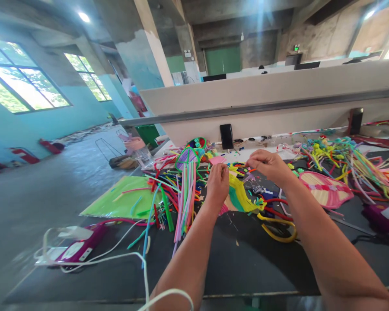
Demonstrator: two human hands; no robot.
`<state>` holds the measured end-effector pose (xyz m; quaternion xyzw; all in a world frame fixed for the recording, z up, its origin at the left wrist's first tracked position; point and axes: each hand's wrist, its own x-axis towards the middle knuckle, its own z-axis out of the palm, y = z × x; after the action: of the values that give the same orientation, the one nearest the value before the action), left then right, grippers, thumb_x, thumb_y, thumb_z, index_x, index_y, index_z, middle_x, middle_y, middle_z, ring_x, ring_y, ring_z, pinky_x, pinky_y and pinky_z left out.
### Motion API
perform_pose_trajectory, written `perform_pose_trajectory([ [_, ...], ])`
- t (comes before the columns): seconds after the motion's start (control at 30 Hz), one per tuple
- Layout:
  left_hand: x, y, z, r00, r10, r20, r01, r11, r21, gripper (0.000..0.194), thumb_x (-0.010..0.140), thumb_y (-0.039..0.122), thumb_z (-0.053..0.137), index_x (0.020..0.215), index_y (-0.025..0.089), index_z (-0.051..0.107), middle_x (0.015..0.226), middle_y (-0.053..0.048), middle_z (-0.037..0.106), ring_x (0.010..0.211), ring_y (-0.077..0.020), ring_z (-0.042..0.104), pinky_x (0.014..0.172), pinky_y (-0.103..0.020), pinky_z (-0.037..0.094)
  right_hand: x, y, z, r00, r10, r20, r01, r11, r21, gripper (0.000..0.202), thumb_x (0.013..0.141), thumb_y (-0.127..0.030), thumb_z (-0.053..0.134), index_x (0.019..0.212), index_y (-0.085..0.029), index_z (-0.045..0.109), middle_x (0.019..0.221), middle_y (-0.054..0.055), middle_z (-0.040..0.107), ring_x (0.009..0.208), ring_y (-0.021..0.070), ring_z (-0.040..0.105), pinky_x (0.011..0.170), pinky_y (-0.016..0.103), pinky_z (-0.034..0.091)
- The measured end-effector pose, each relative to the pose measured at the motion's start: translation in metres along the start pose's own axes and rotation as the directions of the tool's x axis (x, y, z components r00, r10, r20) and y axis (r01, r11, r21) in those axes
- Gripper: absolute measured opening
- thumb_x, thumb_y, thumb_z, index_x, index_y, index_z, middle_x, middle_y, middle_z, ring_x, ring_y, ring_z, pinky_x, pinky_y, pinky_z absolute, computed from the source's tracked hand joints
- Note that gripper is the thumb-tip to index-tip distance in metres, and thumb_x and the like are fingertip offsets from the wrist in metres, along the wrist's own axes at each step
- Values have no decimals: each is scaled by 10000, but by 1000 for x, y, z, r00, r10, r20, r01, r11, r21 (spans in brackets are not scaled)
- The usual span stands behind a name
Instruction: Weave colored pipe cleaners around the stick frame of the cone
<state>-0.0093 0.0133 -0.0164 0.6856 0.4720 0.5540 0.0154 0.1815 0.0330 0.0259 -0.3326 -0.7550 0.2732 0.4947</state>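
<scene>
My left hand [218, 183] is closed in a pinch over the middle of the dark table, its fingertips beside a small pink piece [217, 160]. Whatever sits in that pinch is too small to make out. To its right, my right hand [268, 166] is raised slightly, thumb and fingers pressed together; what they hold, if anything, cannot be told. Below and between the hands lies a yellow and teal craft piece [243, 194] made of fuzzy strips, partly hidden by my left hand. A purple dome outlined in green [187, 159], with long pastel strands [185, 198], lies left of my left hand.
A green sheet [119, 201] lies at the left, near a purple power strip [79, 246] with white cables. A phone [227, 136] leans at the back. Rightward are a pink-edged oval piece [326, 189], a yellow loop [278, 235] and heaped fuzzy strips [330, 155].
</scene>
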Motion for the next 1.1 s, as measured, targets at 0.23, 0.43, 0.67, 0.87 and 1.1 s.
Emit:
perform_pose_trajectory([
  [0.23,-3,4,2,998,-53,19,53,998,-14,141,885,165,442,753,196,482,787,-20,529,779,-156,498,764,-286,395,-25,-30,40,999,-20,-34,-15,605,-796,258,856,-266,543,687,-194,724,843,109,555,926,266,429,811,431,242],
  [0.43,-5,5,5,997,-80,13,80,997,-11,114,886,177,455,781,196,493,798,-29,553,813,-164,516,786,-293,397,-27,-25,52,1000,1,-30,-26,518,-855,250,862,-229,507,711,-183,701,913,110,536,930,261,405,778,413,251],
  [0.67,-6,5,3,996,-89,-6,89,995,38,79,879,201,492,819,187,541,834,-45,588,823,-176,537,780,-308,414,-29,-44,62,990,-138,-20,62,563,-824,200,831,-187,531,713,-176,692,1157,127,563,1041,282,404,877,453,242],
  [0.87,-6,8,2,989,89,122,-93,995,28,105,873,161,495,838,184,591,850,-58,623,849,-181,561,793,-303,428,-18,-40,39,973,-230,14,165,649,-742,212,810,-136,527,686,-174,694,1201,98,595,1066,247,470,955,429,224],
  [1.1,-6,18,1,961,147,236,-116,983,-140,89,801,118,570,771,183,623,786,-34,636,784,-162,584,741,-280,433,0,-7,16,985,-146,-87,63,787,-614,152,734,-158,637,595,-198,682,975,41,677,978,231,516,924,432,266],
])
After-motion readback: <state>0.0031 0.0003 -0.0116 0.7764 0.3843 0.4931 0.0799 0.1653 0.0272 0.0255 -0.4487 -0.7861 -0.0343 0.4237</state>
